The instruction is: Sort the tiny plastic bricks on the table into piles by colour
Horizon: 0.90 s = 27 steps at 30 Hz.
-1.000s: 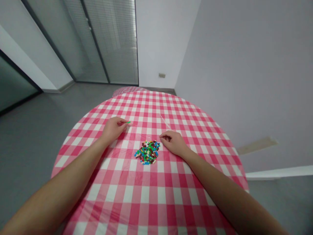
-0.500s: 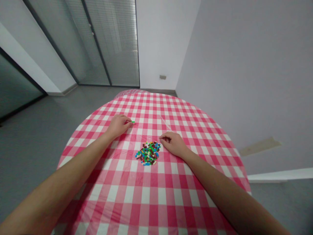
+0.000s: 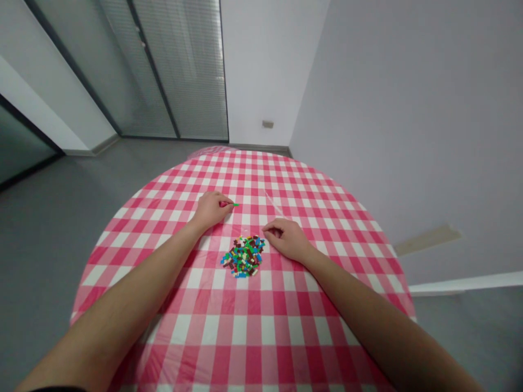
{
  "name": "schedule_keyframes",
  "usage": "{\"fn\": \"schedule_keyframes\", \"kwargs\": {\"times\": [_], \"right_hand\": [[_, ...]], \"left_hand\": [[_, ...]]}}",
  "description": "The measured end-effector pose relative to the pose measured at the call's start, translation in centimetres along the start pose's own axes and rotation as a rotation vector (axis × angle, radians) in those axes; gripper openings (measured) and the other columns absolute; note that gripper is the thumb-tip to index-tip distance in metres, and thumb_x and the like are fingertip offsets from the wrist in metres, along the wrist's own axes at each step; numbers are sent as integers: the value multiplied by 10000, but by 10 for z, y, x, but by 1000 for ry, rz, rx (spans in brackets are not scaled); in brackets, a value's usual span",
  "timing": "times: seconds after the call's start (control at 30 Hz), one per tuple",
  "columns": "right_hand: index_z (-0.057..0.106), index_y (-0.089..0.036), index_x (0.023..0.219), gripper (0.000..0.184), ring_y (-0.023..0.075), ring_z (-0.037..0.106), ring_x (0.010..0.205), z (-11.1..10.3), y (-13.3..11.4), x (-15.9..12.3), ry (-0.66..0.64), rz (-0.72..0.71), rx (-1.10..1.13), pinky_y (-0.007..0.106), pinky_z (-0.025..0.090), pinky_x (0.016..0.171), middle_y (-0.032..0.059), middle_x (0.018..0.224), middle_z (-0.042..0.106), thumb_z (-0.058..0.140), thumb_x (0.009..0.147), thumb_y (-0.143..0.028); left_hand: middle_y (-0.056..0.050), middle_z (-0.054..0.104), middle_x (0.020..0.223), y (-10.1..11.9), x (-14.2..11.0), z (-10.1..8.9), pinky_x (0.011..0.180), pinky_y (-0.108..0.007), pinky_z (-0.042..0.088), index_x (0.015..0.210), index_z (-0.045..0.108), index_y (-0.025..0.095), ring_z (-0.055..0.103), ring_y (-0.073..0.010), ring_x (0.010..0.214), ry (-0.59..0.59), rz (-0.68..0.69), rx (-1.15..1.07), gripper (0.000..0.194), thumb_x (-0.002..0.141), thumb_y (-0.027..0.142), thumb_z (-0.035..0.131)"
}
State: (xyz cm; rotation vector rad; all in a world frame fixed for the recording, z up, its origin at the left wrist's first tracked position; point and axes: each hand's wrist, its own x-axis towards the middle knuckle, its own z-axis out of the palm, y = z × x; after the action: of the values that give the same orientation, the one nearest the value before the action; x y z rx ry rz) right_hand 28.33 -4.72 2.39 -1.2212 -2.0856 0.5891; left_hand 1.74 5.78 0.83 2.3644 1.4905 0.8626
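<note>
Between the thumb and fingers of my left hand (image 3: 212,209) is a small green building brick (image 3: 236,204), pinched just above the tablecloth or touching it; I cannot tell which. My right hand (image 3: 289,238) rests to the right with its fingertips pressed together, and whatever is in them, if anything, is hidden. A heap of tiny building bricks (image 3: 244,258) in blue, green, brown, white and yellow lies between my forearms, close to the right fingertips.
A red and white checked cloth (image 3: 245,329) covers the round table. Beyond its far edge are a glass partition with blinds (image 3: 202,71) and a white wall with a socket plate (image 3: 267,124). A grey wall (image 3: 400,109) runs along the right.
My left hand has moved right, carrying the green brick towards the middle of the table. My right hand keeps its pinch near the heap. The view has shifted slightly.
</note>
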Motion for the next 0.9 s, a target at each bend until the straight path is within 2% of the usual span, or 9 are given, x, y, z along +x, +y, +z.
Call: {"fn": "schedule_keyframes", "kwargs": {"times": [0.17, 0.37, 0.67, 0.9], "right_hand": [[764, -183, 894, 152, 168, 646, 725, -1, -2, -1, -4, 17, -5, 289, 484, 673, 60, 832, 746, 616, 869, -162], [761, -182, 898, 146, 168, 650, 724, -2, -2, -1, -9, 14, -5, 288, 483, 658, 61, 839, 751, 619, 869, -169], [764, -187, 906, 161, 175, 662, 745, -3, -1, -1, -15, 16, 3, 300, 501, 683, 65, 860, 758, 607, 872, -177], [763, -187, 905, 160, 174, 663, 748, -2, 0, -2, -15, 9, 6, 299, 497, 683, 63, 863, 759, 609, 869, -167]], "left_hand": [[-83, 776, 982, 4, -2, 0, 908, -436, 519, 952, 816, 233, 679, -272, 939, 21, -13, 16, 232, 847, 330, 634], [-83, 769, 958, 4, -2, 0, 897, -447, 511, 907, 822, 252, 675, -266, 910, 31, 0, 37, 228, 851, 283, 604], [-73, 770, 910, 2, -3, 0, 851, -432, 525, 845, 814, 243, 683, -273, 882, 78, -90, 54, 225, 794, 233, 594], [-64, 773, 889, -1, -2, 1, 828, -413, 527, 831, 804, 238, 681, -268, 867, 78, -95, 48, 213, 789, 230, 596]]}}
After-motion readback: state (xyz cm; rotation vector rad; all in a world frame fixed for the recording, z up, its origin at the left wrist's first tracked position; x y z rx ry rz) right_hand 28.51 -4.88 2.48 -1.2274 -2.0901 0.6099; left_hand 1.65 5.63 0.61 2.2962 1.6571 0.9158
